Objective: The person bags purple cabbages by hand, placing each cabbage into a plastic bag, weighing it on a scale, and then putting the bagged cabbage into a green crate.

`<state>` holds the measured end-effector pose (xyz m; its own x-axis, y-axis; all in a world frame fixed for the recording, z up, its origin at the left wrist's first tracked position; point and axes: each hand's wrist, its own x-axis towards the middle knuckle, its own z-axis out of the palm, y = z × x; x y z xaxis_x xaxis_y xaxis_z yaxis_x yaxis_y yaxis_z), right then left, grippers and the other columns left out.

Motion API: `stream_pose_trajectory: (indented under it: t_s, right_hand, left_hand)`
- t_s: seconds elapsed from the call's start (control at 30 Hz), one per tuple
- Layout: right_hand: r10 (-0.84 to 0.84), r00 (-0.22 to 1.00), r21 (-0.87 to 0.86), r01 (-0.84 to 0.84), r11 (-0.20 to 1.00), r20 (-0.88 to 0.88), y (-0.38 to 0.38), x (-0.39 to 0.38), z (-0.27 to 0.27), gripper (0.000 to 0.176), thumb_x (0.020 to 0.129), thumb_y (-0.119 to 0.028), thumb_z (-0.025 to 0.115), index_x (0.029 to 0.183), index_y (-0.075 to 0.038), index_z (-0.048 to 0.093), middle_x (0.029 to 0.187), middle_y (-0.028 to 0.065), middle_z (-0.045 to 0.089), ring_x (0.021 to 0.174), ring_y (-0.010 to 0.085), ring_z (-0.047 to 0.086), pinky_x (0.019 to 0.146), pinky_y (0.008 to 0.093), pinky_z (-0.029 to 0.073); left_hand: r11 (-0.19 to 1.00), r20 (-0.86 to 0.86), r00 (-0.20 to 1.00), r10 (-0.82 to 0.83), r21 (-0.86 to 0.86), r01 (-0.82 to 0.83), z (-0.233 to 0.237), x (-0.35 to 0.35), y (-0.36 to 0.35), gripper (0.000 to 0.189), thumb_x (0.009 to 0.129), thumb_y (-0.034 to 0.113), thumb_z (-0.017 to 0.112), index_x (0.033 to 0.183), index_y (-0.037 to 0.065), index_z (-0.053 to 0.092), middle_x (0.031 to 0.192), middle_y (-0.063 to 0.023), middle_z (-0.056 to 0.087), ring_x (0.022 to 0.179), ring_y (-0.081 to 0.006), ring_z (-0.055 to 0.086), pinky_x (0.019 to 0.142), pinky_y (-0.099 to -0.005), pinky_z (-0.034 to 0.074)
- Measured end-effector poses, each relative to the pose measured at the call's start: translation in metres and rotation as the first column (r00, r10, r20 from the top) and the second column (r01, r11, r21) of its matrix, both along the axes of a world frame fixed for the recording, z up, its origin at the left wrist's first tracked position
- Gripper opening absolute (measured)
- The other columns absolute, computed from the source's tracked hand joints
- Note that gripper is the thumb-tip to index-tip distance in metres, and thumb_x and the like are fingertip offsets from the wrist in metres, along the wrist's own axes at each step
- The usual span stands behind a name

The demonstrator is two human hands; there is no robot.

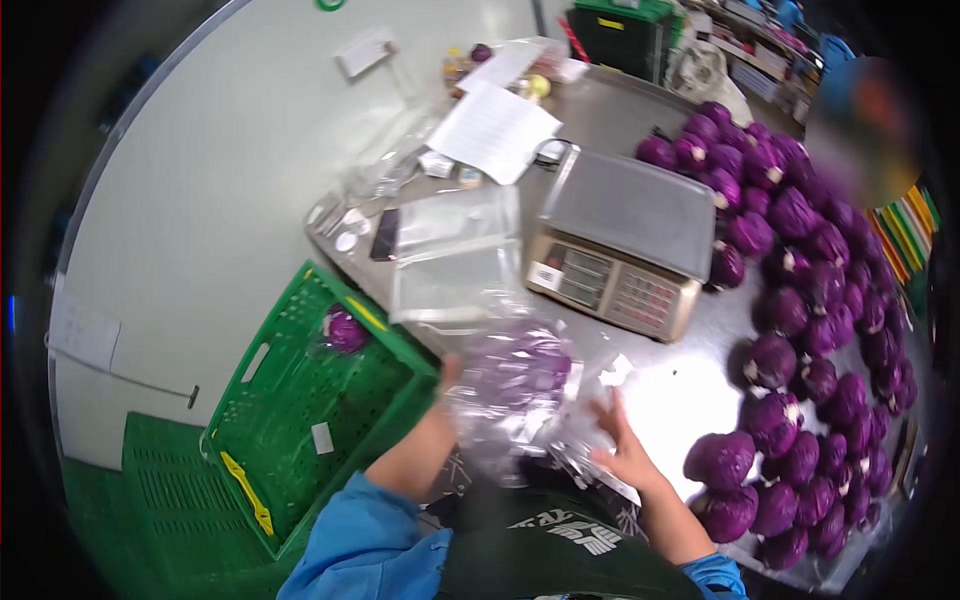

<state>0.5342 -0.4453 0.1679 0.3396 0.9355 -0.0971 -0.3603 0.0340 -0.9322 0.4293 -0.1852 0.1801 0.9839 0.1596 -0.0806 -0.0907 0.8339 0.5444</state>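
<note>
A red cabbage in a clear plastic bag [520,365] hangs in front of my body, just off the table's near edge. My left hand [447,395] grips it from the left side, its fingers mostly hidden behind the wrinkled plastic. To the right of the bag is my right hand [625,445], thumb and fingers spread, apart from the cabbage. Whether loose plastic touches those fingers is blurred. Just above them shows a small white piece [616,370]. Beyond the bag lie flat clear plastic bags [455,255].
A weighing scale [630,220] stands mid-table. Many loose red cabbages [790,310] cover the right side. At the left, a green crate [290,430] holds one bagged cabbage [345,330]. Paper sheets [495,130] and a dark phone [385,235] lie toward the back left.
</note>
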Motion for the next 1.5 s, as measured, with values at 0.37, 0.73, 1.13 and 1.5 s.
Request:
stream_pose_trajectory:
  t_s: [0.37, 0.73, 1.13, 1.5]
  right_hand:
    - [-0.082, 0.349, -0.314, 0.906, 0.285, 0.933, -0.013, 0.011, -0.143, 0.053, 0.06, -0.02, 0.077, 0.1, 0.0, 0.049, 0.119, 0.0203, 0.042, 0.109, 0.0335, 0.041, 0.091, 0.0409, 0.033]
    - [-0.886, 0.399, -0.428, 0.862, 0.274, 0.237, 0.041, -0.01, -0.042, 0.018, 0.082, -0.014, 0.06, 0.076, -0.007, 0.044, 0.056, -0.0036, 0.038, 0.044, 0.0049, 0.034, 0.038, 0.0206, 0.027]
    - [-0.684, 0.647, -0.428, 0.753, 0.5, 0.338, -0.038, -0.018, 0.036, 0.03, 0.068, -0.012, 0.07, 0.09, -0.002, 0.052, 0.067, 0.0028, 0.053, 0.05, 0.008, 0.048, 0.047, 0.0218, 0.04]
    - [-0.064, 0.968, -0.094, 0.089, 0.992, 0.242, -0.153, -0.024, 0.084, 0.031, 0.084, -0.024, 0.059, 0.1, 0.002, 0.06, 0.081, 0.0045, 0.062, 0.074, 0.0103, 0.057, 0.068, 0.0251, 0.047]
  left_hand:
    - [0.71, -0.639, 0.536, 0.552, 0.023, -0.704, -0.107, -0.19, 0.18, 0.068, 0.077, 0.066, 0.041, 0.124, 0.017, 0.04, 0.123, -0.0109, 0.045, 0.104, -0.0315, 0.048, 0.087, -0.0494, 0.042]
    - [0.076, -0.096, 0.741, 0.664, 0.995, 0.061, 0.019, -0.059, 0.14, 0.021, 0.076, 0.023, 0.065, 0.076, 0.003, 0.06, 0.065, -0.005, 0.06, 0.06, -0.0177, 0.061, 0.057, -0.0313, 0.048]
    - [-0.28, 0.364, 0.809, -0.461, 0.806, -0.522, 0.094, 0.047, -0.087, 0.053, 0.061, 0.025, 0.077, 0.1, 0.002, 0.05, 0.101, -0.0128, 0.056, 0.087, -0.0294, 0.055, 0.078, -0.0369, 0.043]
    - [0.621, 0.077, 0.652, -0.754, 0.407, 0.67, 0.06, 0.113, -0.184, 0.015, 0.084, 0.022, 0.056, 0.082, 0.007, 0.059, 0.076, -0.0013, 0.062, 0.072, -0.015, 0.061, 0.063, -0.0318, 0.052]
